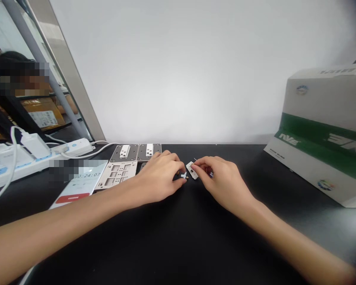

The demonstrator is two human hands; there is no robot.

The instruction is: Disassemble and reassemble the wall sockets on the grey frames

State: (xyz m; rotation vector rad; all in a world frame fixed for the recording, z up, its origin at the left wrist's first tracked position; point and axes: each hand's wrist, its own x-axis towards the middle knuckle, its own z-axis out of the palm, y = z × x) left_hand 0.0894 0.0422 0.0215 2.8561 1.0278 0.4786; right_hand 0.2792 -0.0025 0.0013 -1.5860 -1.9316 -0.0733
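from here i see the right hand (221, 176) pinching a small white plate (192, 171), over the tabletop (178, 245), nearer to its far edge. the left hand (161, 174) is narrow, thumb and forefinger about a small white part (184, 175); whether they grip it, i cannot tell. two grey panels (133, 153) lie along the far edge.

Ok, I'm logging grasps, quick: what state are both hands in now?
Left hand: partly curled at a small white piece; grip cannot be told.
Right hand: closed, holding a white plate.
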